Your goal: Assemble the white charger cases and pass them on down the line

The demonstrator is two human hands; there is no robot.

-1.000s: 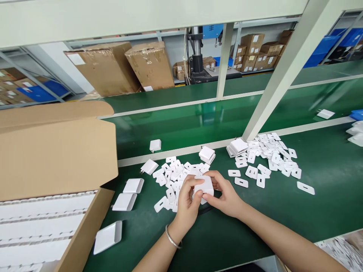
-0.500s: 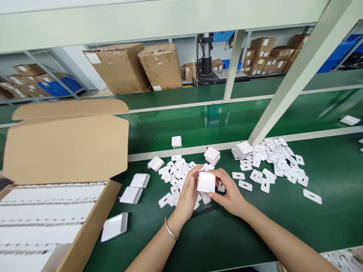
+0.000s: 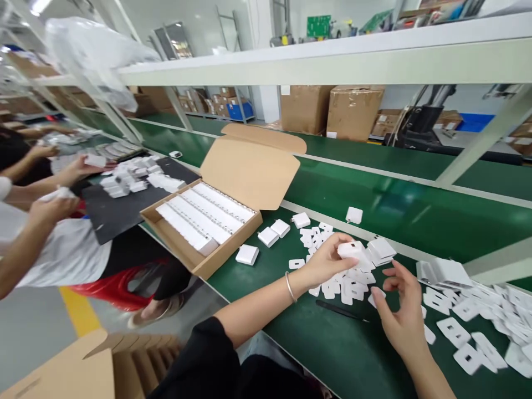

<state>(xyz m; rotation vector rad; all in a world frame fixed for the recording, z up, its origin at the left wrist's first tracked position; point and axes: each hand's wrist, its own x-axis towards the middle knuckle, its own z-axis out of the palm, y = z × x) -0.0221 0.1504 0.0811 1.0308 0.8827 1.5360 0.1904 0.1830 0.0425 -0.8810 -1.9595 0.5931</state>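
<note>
A white power adapter (image 3: 348, 250) is pinched between the thumb and fingers of my left hand (image 3: 324, 263); a small dark port shows on its face. My right hand (image 3: 402, 313) is apart from it, fingers spread over the table's white pieces, holding nothing I can see. Beneath both hands lies a pile of flat white slotted plates (image 3: 347, 291). Stacked white adapters (image 3: 381, 250) stand just behind my hands. Black tweezers (image 3: 341, 311) rest on the green tabletop in front of the pile.
Left of my hands is an open cardboard box (image 3: 253, 172) with rows of white adapters; loose adapters (image 3: 247, 255) lie beside it. More slotted plates (image 3: 467, 357) spread at the right. Co-workers' hands (image 3: 54, 202) handle white pieces at far left. A slanted post (image 3: 482, 138) rises at right.
My right hand has let go of the adapter and moved right, its fingers opening. My left hand still holds it. The view has swung left, bringing co-workers into sight.
</note>
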